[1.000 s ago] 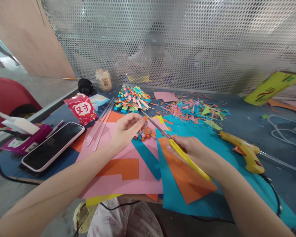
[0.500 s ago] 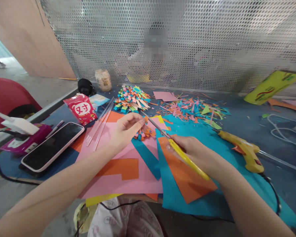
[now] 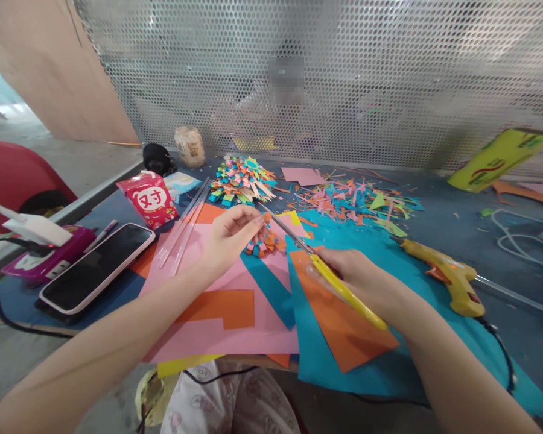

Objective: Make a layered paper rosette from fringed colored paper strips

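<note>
My right hand (image 3: 350, 271) grips a pair of scissors (image 3: 332, 282) by the yellow handles, blades pointing up and left. Their tips reach close to the fingers of my left hand (image 3: 235, 235), which is closed in a pinch on a small orange paper piece (image 3: 266, 218). Below those fingers, a small cluster of orange, blue and pink paper strips (image 3: 265, 244) rests on the pink paper sheet (image 3: 190, 337). Under the scissors, an orange paper sheet (image 3: 339, 337) lies over a large blue sheet (image 3: 317, 374). A blue strip (image 3: 269, 289) crosses the pink sheet.
Behind my hands stand a multicoloured curled-paper pile (image 3: 242, 181) and a heap of paper scraps (image 3: 348, 202). A yellow glue gun (image 3: 447, 271) lies right. Clear glue sticks (image 3: 185, 226), a red snack bag (image 3: 148, 199), a phone (image 3: 97, 268) and a purple power strip (image 3: 45, 259) sit left.
The scissors' lower handle has shifted very slightly to the right. My left hand and the paper around it look almost the same.
</note>
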Demonstrator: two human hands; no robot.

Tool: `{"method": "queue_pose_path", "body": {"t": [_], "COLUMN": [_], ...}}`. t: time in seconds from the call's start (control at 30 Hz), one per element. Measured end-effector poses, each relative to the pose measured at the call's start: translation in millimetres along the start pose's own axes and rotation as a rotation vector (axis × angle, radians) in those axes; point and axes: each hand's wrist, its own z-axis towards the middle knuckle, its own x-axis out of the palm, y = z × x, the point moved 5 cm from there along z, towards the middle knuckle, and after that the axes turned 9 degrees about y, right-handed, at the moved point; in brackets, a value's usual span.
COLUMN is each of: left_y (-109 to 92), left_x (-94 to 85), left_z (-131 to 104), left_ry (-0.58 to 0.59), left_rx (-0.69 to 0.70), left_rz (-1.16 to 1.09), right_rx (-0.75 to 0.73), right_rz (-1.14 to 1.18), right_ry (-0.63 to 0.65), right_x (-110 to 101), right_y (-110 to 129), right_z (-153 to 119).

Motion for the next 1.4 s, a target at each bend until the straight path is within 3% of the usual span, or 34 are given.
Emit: {"method": "queue_pose_path", "body": {"t": [0.7,1.4], "left_y": [6.1,0.4], "left_x": [-5.5,-8.7], "left_z": [1.8,1.5], "left_ry": [-0.020,-0.099], "left_rx": [0.024,0.009], "left_rz": [-0.049,0.086], "right_rx": [-0.002,-0.014], "right_rz": [-0.016,-0.021], "right_ry": [0.028,0.001], "right_x": [-1.1,-2.5], "right_y": [2.2,2.5], "right_z": [-0.9,-1.3]}}
